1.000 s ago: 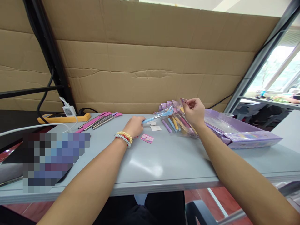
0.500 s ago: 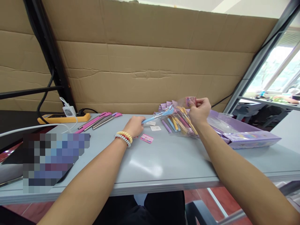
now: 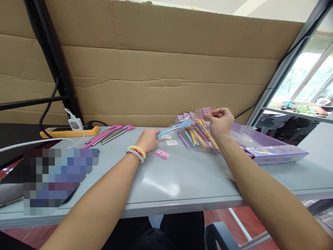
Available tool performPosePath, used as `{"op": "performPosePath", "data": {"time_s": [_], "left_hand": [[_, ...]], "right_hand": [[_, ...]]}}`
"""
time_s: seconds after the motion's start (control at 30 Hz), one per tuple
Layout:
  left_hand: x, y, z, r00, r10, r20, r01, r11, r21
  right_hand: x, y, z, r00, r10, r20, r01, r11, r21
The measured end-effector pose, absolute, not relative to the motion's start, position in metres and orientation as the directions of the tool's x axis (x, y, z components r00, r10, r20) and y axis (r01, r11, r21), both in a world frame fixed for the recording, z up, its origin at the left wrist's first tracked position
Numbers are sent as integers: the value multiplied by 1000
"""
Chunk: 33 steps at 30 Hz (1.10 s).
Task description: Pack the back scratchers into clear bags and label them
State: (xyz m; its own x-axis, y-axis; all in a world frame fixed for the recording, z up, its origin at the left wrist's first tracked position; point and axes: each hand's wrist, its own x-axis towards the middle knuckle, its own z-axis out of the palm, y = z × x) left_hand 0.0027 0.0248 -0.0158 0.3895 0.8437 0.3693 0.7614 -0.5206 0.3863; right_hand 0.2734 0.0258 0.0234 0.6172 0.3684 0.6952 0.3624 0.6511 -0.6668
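Note:
My left hand (image 3: 147,140) is closed around one end of a light-blue pen-like stick (image 3: 164,132). The far end of the stick widens and sits in a clear plastic sleeve (image 3: 179,125). My right hand (image 3: 221,122) pinches a pink printed card (image 3: 205,110) at the top end of the sleeve, with the fingertips partly hiding it. Below and between the hands lies a pile of bagged sticks (image 3: 200,137) in yellow, blue, purple and pink. Near my left wrist, a small pink card (image 3: 162,154) and a white card (image 3: 171,142) rest on the table.
A purple box (image 3: 279,154) holding clear plastic stands right of the pile. Several pink and silver sticks (image 3: 110,133) lie to the left, before a yellow power strip (image 3: 70,131) with a white charger (image 3: 75,123). A cardboard panel (image 3: 161,69) backs the grey table (image 3: 182,180).
My right hand's fingers have shifted on the pink card, which has moved slightly left and shows more of itself. My left hand keeps its grip. The view has shifted a little.

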Motion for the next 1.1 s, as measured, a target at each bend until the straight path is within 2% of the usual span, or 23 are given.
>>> {"op": "performPosePath", "data": {"time_s": [0.2, 0.47, 0.6, 0.73, 0.93, 1.1], "left_hand": [[2, 25, -16, 382, 857, 346, 768, -503, 397], [3, 24, -16, 396, 849, 350, 766, -515, 385], [2, 24, -16, 393, 842, 370, 776, -520, 358], [1, 26, -15, 394, 842, 369, 778, -519, 353], [1, 27, -15, 398, 833, 384, 771, -530, 352], [0, 23, -14, 386, 870, 307, 772, -487, 409]], "right_hand": [[273, 26, 22, 576, 430, 695, 303, 678, -670], [274, 21, 23, 530, 525, 666, 315, 607, -729], [273, 21, 22, 442, 594, 672, 314, 599, -737], [270, 21, 22, 380, 646, 662, 229, 628, -744], [271, 18, 29, 365, 736, 570, 75, 587, -806], [275, 13, 29, 285, 771, 569, 104, 565, -818]]}}
